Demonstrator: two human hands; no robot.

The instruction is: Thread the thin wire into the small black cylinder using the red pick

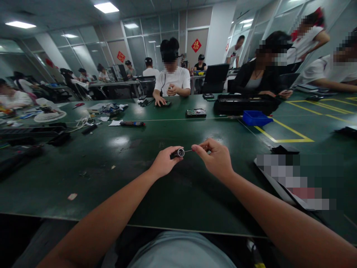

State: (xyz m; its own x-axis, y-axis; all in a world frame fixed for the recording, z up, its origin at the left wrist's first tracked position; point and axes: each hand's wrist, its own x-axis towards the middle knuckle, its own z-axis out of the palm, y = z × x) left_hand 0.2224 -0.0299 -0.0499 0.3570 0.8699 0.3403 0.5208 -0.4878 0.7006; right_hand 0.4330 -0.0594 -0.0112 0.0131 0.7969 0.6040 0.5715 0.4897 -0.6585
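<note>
My left hand is closed around a small dark cylinder with a silver-rimmed end, which looks like a flashlight. That rimmed end faces right and toward me, and some detail shows inside it. In my right hand is a screwdriver, gripped by a brownish handle mostly hidden by the fingers. Its thin metal shaft points left at the rim of the cylinder; whether the tip touches it I cannot tell. Both hands are held over the green table.
A blue bin, an opened hard drive and a long black case lie farther back. At left are a white fan part, cables and black parts. A blurred-out flat item lies right. Several people sit around.
</note>
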